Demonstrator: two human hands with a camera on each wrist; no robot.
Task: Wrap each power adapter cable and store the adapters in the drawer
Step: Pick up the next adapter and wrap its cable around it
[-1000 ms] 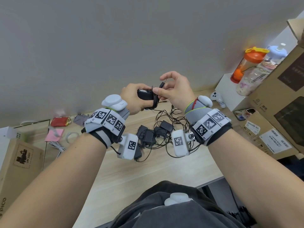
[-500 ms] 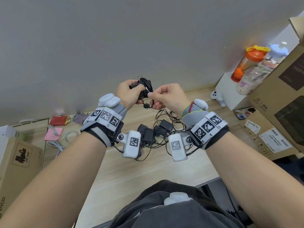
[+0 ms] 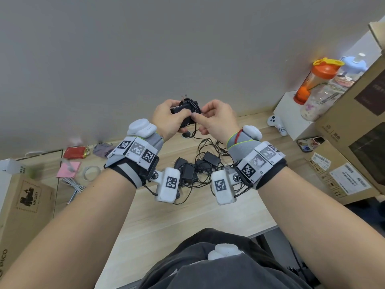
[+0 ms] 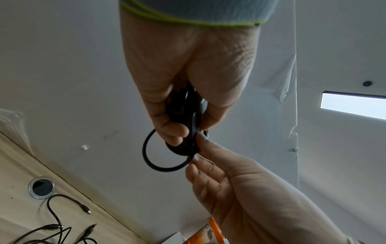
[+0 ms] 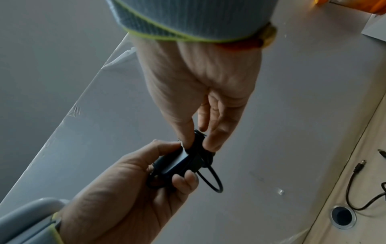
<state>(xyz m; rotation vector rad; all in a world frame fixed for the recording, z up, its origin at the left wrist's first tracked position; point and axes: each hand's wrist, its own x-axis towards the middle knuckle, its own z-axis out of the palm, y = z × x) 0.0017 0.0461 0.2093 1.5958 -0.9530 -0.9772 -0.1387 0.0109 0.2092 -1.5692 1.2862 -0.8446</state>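
Note:
My left hand grips a black power adapter held up above the desk, prongs pointing up. Its black cable is coiled round the body, with one loose loop hanging out. My right hand pinches the cable coil between thumb and fingers right beside the adapter. On the desk below lies a pile of several more black adapters with tangled cables. No drawer is in view.
The wooden desk meets a grey wall. A cable hole sits near the wall. Cardboard boxes and an orange-lidded bottle stand right. A box, pink notes and a tape roll lie left.
Both hands rose slightly with the adapter. The right hand went from holding the cable end out to pinching the coil against the adapter, which now stands prongs up.

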